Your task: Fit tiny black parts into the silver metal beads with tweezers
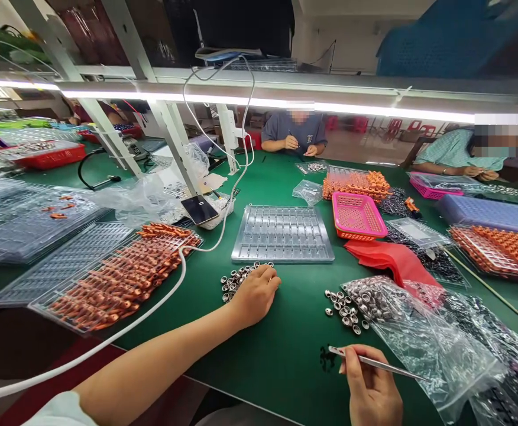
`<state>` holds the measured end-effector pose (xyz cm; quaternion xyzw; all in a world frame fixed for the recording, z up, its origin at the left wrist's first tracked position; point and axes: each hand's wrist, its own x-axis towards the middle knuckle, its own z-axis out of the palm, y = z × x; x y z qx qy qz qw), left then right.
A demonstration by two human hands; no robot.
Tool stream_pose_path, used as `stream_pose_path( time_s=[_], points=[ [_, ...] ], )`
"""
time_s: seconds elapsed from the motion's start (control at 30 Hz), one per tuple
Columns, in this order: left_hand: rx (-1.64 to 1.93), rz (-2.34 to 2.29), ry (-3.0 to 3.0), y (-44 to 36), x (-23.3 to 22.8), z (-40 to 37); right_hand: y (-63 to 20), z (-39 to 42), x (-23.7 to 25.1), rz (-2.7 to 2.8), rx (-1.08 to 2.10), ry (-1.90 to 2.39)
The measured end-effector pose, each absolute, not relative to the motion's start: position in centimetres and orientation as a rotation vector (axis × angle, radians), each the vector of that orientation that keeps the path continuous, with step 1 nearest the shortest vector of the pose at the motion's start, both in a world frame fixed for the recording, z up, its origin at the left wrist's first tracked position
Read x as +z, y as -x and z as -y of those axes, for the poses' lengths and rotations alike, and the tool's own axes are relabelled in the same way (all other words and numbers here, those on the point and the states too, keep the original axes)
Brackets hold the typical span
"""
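A person's left hand [255, 294] rests with curled fingers on a pile of metal rings [229, 289] just in front of a clear tray [283, 234] on a green table [294, 337]; whether it grips any ring cannot be told. The right hand [372, 390], in front and to the right of the tray, is clamped on metal tweezers [394, 368], broad end beside small black pieces [327, 359]. More rings [345, 309] lie beside a plastic bag [436, 355], right of the tray. A pink basket [360, 216] stands to the tray's right, a phone [199, 210] to its left; a co-worker [294, 133] sits beyond it.
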<state>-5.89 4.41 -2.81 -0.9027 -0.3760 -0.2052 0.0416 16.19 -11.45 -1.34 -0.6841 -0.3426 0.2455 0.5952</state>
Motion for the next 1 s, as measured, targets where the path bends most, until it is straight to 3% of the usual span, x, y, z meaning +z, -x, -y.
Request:
stream_pose_path(
  time_s=[1.0],
  points=[
    [-0.672, 1.301, 2.877, 8.0, -0.3, -4.7, -16.0, 11.4, -1.2, 0.740, 0.593, 1.583]
  ],
)
